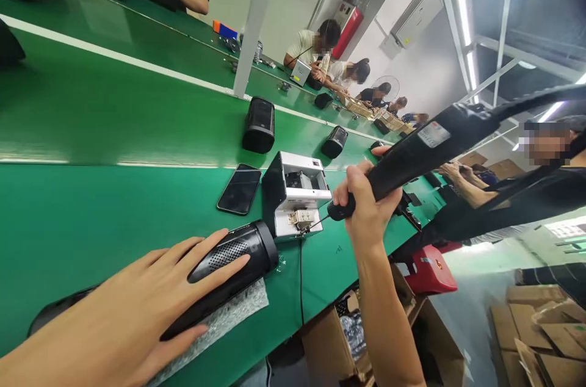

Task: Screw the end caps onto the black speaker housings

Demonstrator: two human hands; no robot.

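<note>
My left hand (137, 307) lies flat, fingers spread, on a black cylindrical speaker (229, 268) resting on its side on a strip of bubble wrap (233, 314) at the near edge of the green bench (91, 216). My right hand (366, 207) grips a black electric screwdriver (425, 146) hanging from above. Its bit tip (315, 223) touches the opening of a small white and black screw feeder box (295, 195) just beyond the speaker's end.
A dark phone (239, 189) lies left of the feeder. Two more black speakers (259, 124) (334, 141) stand on the green conveyor behind. Other people work along the line and to my right. Cardboard boxes (339, 338) and a red case (428, 271) sit below the bench edge.
</note>
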